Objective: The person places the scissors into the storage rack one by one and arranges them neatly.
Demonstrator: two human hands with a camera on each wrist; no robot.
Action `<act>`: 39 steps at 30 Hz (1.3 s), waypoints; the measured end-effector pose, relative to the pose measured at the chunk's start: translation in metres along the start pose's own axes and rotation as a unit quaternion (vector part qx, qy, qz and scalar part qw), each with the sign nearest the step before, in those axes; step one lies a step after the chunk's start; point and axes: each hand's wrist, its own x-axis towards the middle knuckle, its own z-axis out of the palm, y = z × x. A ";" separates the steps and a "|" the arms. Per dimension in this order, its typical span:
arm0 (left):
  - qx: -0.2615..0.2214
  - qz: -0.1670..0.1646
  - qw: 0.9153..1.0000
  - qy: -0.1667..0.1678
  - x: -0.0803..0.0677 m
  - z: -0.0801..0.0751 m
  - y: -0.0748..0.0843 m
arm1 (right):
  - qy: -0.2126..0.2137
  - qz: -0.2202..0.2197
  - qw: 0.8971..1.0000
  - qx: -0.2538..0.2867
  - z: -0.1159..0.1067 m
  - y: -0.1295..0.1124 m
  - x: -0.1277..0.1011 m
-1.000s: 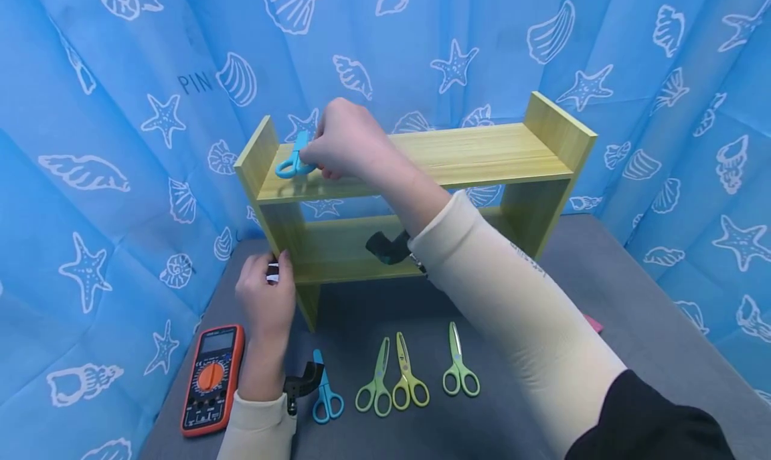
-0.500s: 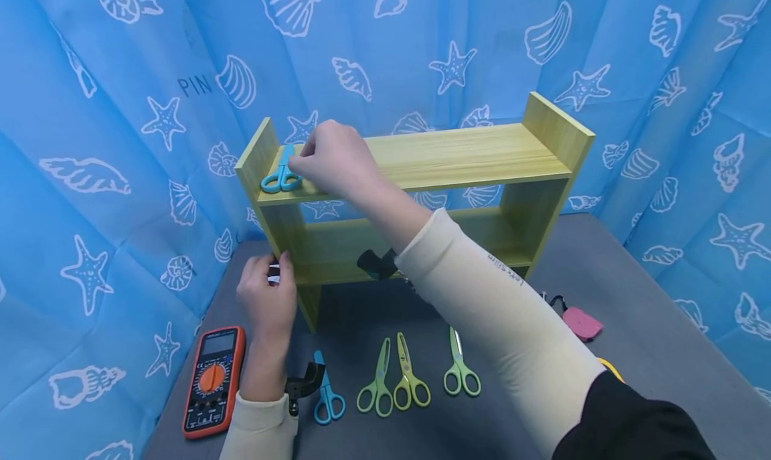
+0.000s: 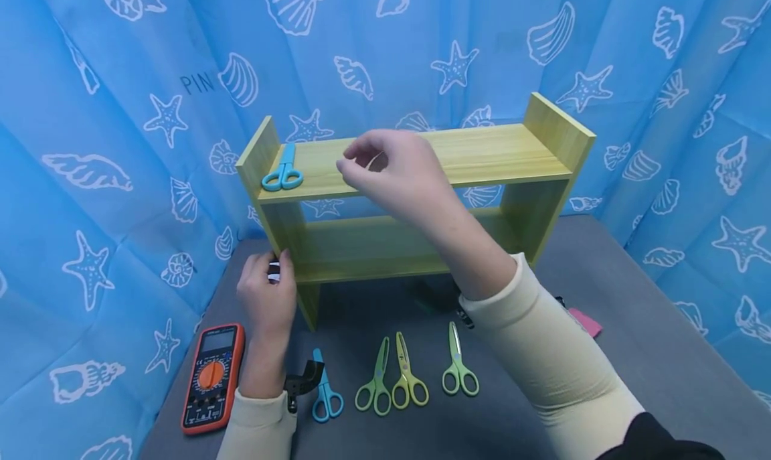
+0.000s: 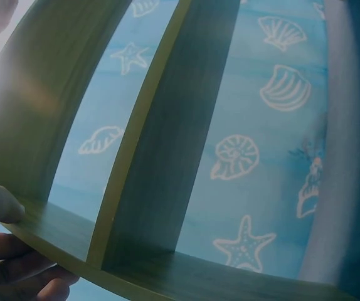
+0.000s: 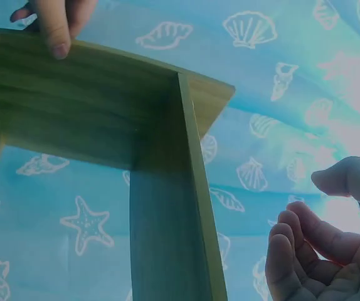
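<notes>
Right hand: the right hand (image 3: 402,172) hovers in front of the top board, fingers (image 5: 305,248) loosely curled and holding nothing, apart from the scissors.
Left hand: the left hand (image 3: 267,298) grips the lower left edge of the yellow-green wooden two-tier shelf (image 3: 482,153), thumb on the lower board and fingers (image 4: 23,269) curled beneath it; a small white thing at its fingertips is too small to make out.
Blue scissors on shelf: the blue-handled small scissors (image 3: 283,170) lie flat at the left end of the top board, just beside the left side panel, handles toward the person.
Worktop: the grey worktop (image 3: 650,353) carries the shelf.
Row in front: a second pair of blue scissors (image 3: 325,390), two light-green and yellow-green scissors (image 3: 391,379) touching each other, and a green pair (image 3: 460,363) lie before the shelf.
Left side: an orange and black multimeter (image 3: 212,378) lies beside the left forearm.
Backdrop: a blue cloth with white shells and starfish (image 3: 120,112) hangs behind.
</notes>
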 end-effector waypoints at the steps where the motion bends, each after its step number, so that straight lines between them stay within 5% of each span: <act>1: -0.005 0.000 1.000 0.002 0.000 0.000 0.000 | 0.006 -0.002 1.000 0.000 -0.003 0.002 -0.005; 10: -0.016 0.005 1.000 0.014 0.001 0.002 0.004 | 0.053 -0.026 0.998 0.025 -0.021 0.026 -0.054; 22: 0.000 0.015 1.000 0.014 0.001 0.003 0.003 | 0.056 -0.051 0.994 0.072 -0.018 0.056 -0.117; 39: 0.018 0.033 0.999 0.017 0.001 0.003 -0.001 | 0.079 0.033 0.993 0.076 0.005 0.131 -0.196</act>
